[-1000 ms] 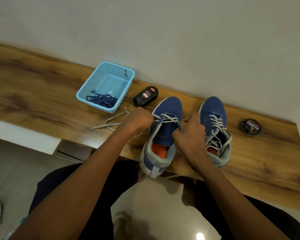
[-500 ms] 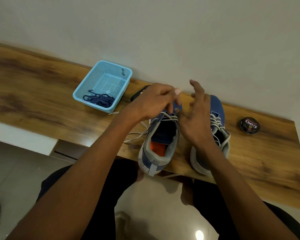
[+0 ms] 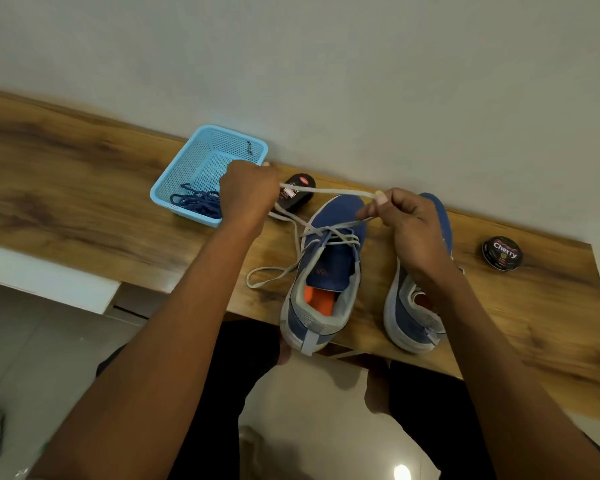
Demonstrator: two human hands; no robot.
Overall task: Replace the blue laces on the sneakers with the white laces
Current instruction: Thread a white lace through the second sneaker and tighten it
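Wooden bench (image 3: 84, 188) against pale wall (image 3: 326, 64), both hands, left hand (image 3: 246, 195), right hand (image 3: 409, 223), apparently pinching white lace (image 3: 326, 191)

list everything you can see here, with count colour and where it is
sneakers: 2, blue with grey heels, side by side on the bench, toes toward the wall
white lace: 1 being threaded, stretched between both hands above the left sneaker, a loop lying on the bench beside it
blue laces: a dark blue bundle, inside the basket
basket: 1, light blue mesh, on the bench left of the sneakers
polish bottle: 1, black, lying between basket and left sneaker
polish tin: 1, black, round, right of the sneakers
bench: 1, wood grain, along the wall
left hand: grips the white lace
right hand: pinches the white lace
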